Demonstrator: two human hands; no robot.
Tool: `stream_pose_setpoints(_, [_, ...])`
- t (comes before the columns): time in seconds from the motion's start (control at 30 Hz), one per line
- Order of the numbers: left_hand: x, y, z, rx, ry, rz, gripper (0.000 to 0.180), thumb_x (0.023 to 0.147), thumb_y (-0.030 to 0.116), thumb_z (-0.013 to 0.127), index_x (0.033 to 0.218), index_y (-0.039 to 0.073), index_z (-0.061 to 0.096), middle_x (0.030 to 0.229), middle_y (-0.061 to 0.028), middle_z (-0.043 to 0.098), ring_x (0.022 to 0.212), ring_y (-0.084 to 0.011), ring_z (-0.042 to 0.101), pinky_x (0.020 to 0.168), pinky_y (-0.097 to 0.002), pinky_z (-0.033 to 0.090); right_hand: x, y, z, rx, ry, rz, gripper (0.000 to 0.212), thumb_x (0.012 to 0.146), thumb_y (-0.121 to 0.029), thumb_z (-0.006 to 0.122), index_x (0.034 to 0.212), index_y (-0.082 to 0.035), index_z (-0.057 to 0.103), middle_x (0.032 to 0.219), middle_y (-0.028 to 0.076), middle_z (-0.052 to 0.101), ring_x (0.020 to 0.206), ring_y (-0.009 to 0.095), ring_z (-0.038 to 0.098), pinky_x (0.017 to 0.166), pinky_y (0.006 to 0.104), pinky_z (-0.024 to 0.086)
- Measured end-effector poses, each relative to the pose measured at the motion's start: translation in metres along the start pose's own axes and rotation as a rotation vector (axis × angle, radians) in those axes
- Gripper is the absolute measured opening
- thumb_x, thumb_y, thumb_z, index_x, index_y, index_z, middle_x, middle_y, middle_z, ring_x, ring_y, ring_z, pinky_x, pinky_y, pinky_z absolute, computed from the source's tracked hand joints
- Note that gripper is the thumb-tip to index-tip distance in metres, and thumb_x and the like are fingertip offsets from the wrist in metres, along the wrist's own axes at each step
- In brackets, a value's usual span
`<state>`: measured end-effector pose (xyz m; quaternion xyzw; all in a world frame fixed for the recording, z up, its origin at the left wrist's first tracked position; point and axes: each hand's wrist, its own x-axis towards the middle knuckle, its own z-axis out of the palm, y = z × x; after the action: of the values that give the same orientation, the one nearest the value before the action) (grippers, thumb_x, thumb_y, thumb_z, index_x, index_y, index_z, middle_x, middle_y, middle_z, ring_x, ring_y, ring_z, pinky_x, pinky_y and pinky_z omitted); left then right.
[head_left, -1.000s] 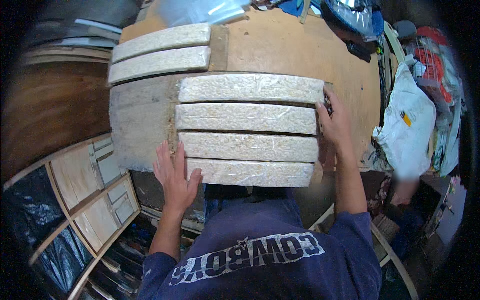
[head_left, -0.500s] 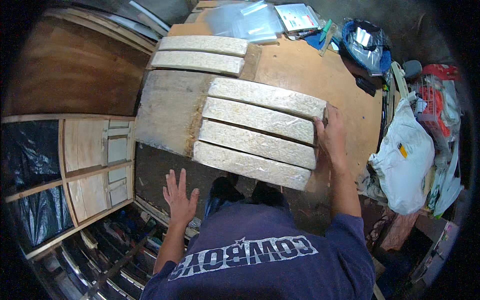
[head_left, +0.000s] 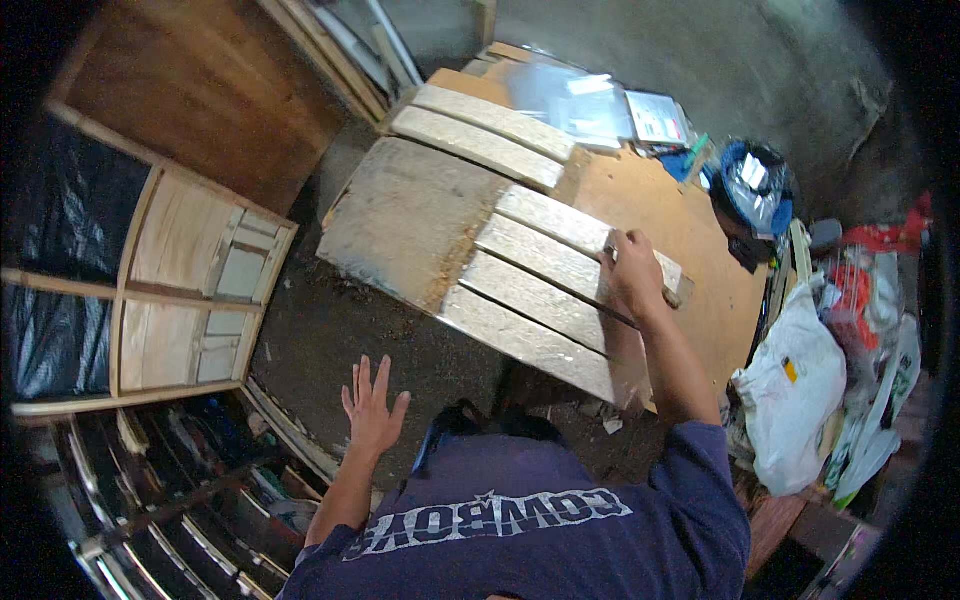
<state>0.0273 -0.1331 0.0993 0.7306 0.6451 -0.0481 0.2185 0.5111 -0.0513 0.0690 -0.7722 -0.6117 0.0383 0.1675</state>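
Note:
Long, cream-coloured grainy blocks lie in a row, with narrow gaps between them, on a worn board (head_left: 400,210). My right hand (head_left: 632,275) is over the farthest block (head_left: 545,212) of the near group, towards its right end. Its fingers are bent down and drawn together against the block's top; whatever is between the fingertips is hidden. The nearest block (head_left: 540,345) runs along the board's front edge, its right end beside my right forearm. My left hand (head_left: 377,415) hangs in the air over the dark floor, fingers spread, holding nothing.
Two more blocks (head_left: 480,135) lie at the back left of the table (head_left: 710,290). Clear plastic sheets (head_left: 565,100) and a blue basket (head_left: 755,185) stand behind. A stuffed white bag (head_left: 795,385) is at the right. Wooden framed panels (head_left: 185,250) stand left.
My right hand has moved from the blocks' right ends onto the top of the farthest one. The view has turned, so the table appears tilted. My left hand stays spread.

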Motion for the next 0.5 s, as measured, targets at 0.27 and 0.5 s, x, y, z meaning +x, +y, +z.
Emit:
stream_pose_setpoints(0.27, [-0.088,-0.125,0.076,-0.188,-0.142,-0.405,0.071,0.099,0.063,0.037,0.157,0.023,0.029,0.164,-0.0166,0.018,0.152,-0.0378,0.013,0.118,-0.0655,0.009,-0.011,-0.089,0.017,0.13,-0.133,-0.129,0.034,0.09,-0.02,0.067,0.121,-0.005,0.063,0.111,0.023,0.062,0.097,0.04,0.063,0.085,0.0472,0.051])
stream_pose_setpoints(0.5, [-0.188,-0.232,0.156,-0.666,-0.404,-0.936,0.075,0.097,0.069,0.031,0.155,0.021,0.035,0.159,-0.0173,0.032,0.15,-0.0371,0.023,0.116,-0.0668,0.013,-0.041,-0.075,0.017,-0.024,-0.132,-0.125,0.038,0.09,-0.003,0.056,0.126,0.004,0.058,0.115,0.03,0.061,0.114,0.046,0.056,0.095,0.0495,0.046])
